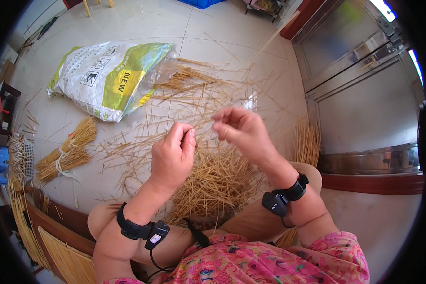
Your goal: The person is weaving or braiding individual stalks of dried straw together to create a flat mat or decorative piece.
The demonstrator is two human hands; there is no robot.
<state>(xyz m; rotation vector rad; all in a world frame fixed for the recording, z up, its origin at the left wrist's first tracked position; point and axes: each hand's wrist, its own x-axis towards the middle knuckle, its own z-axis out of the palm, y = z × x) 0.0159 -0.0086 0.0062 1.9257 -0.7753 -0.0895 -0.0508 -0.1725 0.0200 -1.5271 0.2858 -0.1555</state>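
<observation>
My left hand (174, 154) is closed in a pinch, thumb pressed to the curled forefinger; whatever it may hold is too thin to make out. Just right of it, my right hand (241, 130) has its fingers curled toward the thumb, slightly blurred at the tips. A pale, smeared streak like a straw rises toward the upper right beyond that hand, and I cannot tell if it is held. Below both hands lies a heap of loose golden straw (217, 182) between my legs. More straw stalks (187, 80) stick out of the open mouth of a white and green plastic sack (87, 71).
Tied straw bundles (68, 151) lie on the tiled floor (213, 35) at left. Another straw bunch (306, 144) stands by the metal-panelled door (369, 111) at right. A wooden piece (61, 232) and a blue object (3, 163) are at far left. Loose stalks litter the floor.
</observation>
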